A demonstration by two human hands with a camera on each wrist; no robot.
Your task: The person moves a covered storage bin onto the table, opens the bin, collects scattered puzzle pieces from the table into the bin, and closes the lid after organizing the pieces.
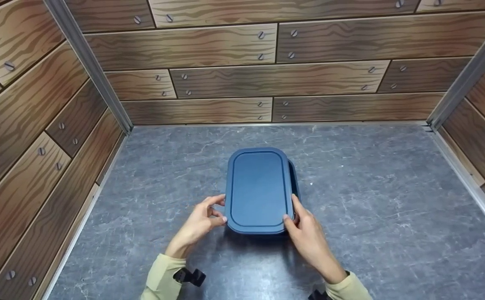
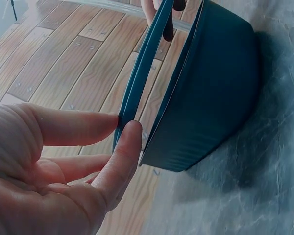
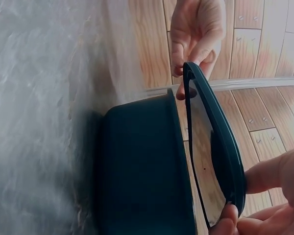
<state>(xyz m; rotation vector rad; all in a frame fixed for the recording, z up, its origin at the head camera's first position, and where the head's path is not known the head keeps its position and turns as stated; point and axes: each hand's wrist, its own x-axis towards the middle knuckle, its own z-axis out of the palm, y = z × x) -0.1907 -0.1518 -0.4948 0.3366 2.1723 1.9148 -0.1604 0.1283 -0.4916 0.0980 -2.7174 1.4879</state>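
A blue rectangular lid [image 1: 260, 189] with rounded corners is held over a matching deep blue container [image 2: 215, 83]. My left hand [image 1: 198, 221] pinches the lid's left edge near its front corner, thumb and fingers on either side of the rim. On the opposite edge, my right hand [image 1: 309, 233] grips the lid between thumb and fingers. Both wrist views show a gap between the lid and the container's rim [image 3: 174, 117]. From the head view, the lid sits slightly left of the container, whose right side peeks out. The container's inside is hidden.
The container stands on a grey marbled surface [image 1: 371, 200]. Wood-patterned panels [image 1: 225, 46] rise at the back and on both sides, joined by metal corner posts [image 1: 96, 71].
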